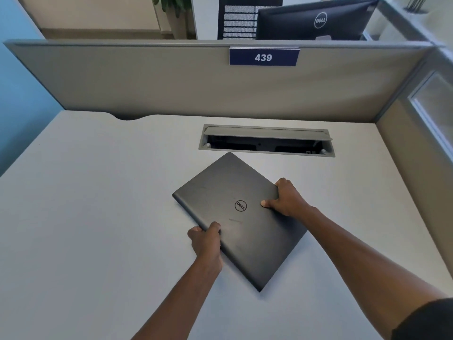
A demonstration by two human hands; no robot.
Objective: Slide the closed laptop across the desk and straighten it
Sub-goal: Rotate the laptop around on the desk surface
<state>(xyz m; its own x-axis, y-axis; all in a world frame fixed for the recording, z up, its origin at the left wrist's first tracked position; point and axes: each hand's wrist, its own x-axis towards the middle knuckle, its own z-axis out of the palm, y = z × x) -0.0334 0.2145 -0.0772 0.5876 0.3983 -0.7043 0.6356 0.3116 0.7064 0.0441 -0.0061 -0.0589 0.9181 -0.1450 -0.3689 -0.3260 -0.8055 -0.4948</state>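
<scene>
A closed dark grey laptop (228, 200) with a round logo on its lid lies flat on the white desk (98, 217), turned about 45 degrees so one corner points at me. My left hand (207, 244) grips its near-left edge, thumb on the lid. My right hand (286, 198) holds the far-right edge, thumb pressed on the lid near the logo.
An open cable hatch (267, 141) is set in the desk just beyond the laptop's far corner. A grey partition (196, 79) with a blue "439" sign (264, 57) closes off the back, and another panel (416, 155) closes off the right. A monitor's back (316, 19) shows behind the partition.
</scene>
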